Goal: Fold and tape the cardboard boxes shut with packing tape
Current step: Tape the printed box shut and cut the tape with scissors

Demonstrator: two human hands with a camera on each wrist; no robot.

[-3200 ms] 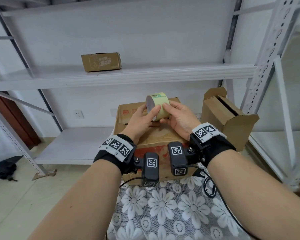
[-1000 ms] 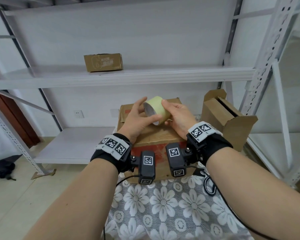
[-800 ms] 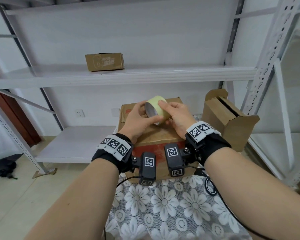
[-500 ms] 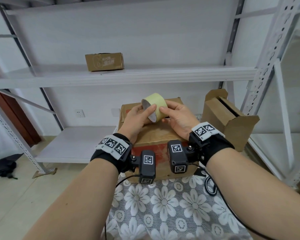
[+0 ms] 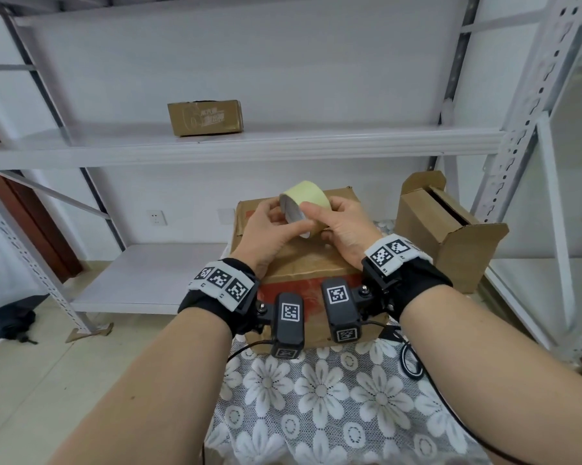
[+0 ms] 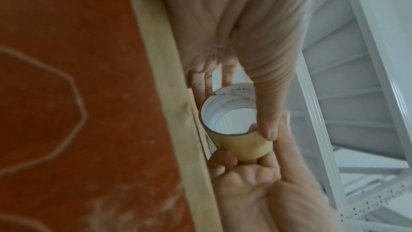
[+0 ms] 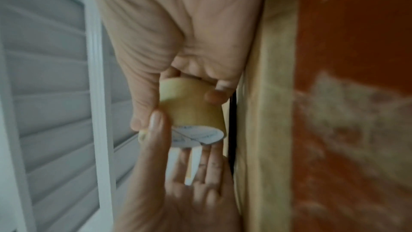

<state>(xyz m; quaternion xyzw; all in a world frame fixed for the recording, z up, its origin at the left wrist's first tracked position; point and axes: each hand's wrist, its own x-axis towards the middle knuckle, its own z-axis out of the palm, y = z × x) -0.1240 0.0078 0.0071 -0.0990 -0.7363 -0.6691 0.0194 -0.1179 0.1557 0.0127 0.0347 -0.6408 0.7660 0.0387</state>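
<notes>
A pale yellow roll of packing tape (image 5: 308, 199) is held between both hands above the large brown cardboard box (image 5: 311, 266), whose front face is red. My left hand (image 5: 266, 229) grips the roll at its open white core, thumb lying across the rim. My right hand (image 5: 346, 226) holds the other side, thumb on top and fingers curled beneath. In the left wrist view the tape roll (image 6: 236, 140) sits under the left thumb. In the right wrist view the tape roll (image 7: 191, 110) is pinched between thumb and fingers. No loose tape end shows.
A smaller cardboard box (image 5: 450, 229) with open flaps stands to the right of the large one. Another small box (image 5: 205, 117) sits on the white metal shelf (image 5: 283, 146) behind. A floral lace cloth (image 5: 316, 397) covers the near surface, with a black cable (image 5: 410, 360) on it.
The roll has been turned and tilted between the hands, staying above the large box. My left thumb has slid across the open end toward the right fingers.
</notes>
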